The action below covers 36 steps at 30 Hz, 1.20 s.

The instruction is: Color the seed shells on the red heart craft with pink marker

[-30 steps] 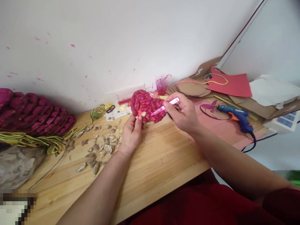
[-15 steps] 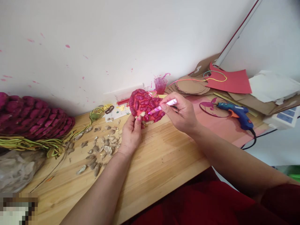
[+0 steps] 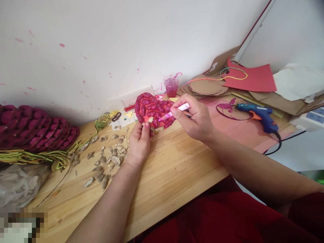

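The left hand (image 3: 139, 143) is pinching the lower edge of a rounded shell-covered piece (image 3: 151, 112), thumb on the front and fingers behind, and is holding it tilted up just above the far part of the wooden table (image 3: 174, 175), close to the wall. The piece's face is showing rows of glossy magenta shells, with 2 or 3 unpainted pale ones sitting at its bottom edge beside the thumb. The right hand (image 3: 196, 119) is gripping a slim white tool (image 3: 178, 109) between thumb and fingertips, the other fingers curling in, and the tool's pink tip is touching the piece's right side. Loose bare shells (image 3: 108, 157) are lying scattered on the table just left of the left wrist. Further left, a big mound of magenta shells (image 3: 32, 125) is resting above a bundle of green and yellow cords (image 3: 37, 157). Behind the piece, a small pink-stained cup (image 3: 171, 86) is standing by the wall. To the right, a blue glue gun (image 3: 258, 114) is lying near cardboard discs (image 3: 205, 87) and a red sheet (image 3: 253, 79).
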### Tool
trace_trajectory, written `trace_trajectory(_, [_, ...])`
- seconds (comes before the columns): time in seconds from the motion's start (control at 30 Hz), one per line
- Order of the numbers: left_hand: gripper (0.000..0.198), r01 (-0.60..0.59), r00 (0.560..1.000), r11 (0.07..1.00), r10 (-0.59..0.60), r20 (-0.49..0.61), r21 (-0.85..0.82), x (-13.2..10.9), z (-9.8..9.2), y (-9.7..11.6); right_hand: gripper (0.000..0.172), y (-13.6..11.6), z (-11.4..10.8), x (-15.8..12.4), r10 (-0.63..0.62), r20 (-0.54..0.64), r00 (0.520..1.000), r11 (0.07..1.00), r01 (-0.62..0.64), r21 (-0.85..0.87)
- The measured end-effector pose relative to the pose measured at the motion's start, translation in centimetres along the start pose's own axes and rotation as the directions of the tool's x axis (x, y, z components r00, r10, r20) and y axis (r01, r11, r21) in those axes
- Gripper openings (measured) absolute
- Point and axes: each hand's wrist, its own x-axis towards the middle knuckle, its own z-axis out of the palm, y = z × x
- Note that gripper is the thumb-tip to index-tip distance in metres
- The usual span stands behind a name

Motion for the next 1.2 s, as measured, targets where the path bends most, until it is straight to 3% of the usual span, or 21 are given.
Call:
trace_trajectory(0.27, [0.036, 0.100, 0.995, 0.986, -0.101, 0.002, -0.136, -0.23, 0.05, 0.71, 0.021, -0.02, -0.17, 0.02, 0.015, 0.012, 1.000, 0.996, -0.016, 0.089])
trace_trajectory(0.57, [0.036, 0.115, 0.992, 0.949, -0.127, -0.022, -0.295, -0.21, 0.15, 0.99, 0.019, -0.05, -0.13, 0.10, -0.114, -0.001, 0.993, 0.989, 0.114, 0.095])
trace_trajectory(0.87, [0.034, 0.137, 0.987, 0.933, -0.158, -0.035, -0.333, -0.10, 0.15, 0.92, 0.020, 0.76, -0.22, 0.21, -0.080, 0.001, 0.997, 0.986, 0.079, 0.147])
trace_trajectory(1.2, [0.033, 0.142, 0.985, 0.935, -0.165, -0.043, -0.325, -0.03, 0.25, 0.92, 0.015, 0.54, -0.32, 0.26, -0.122, 0.001, 0.993, 0.989, 0.122, 0.084])
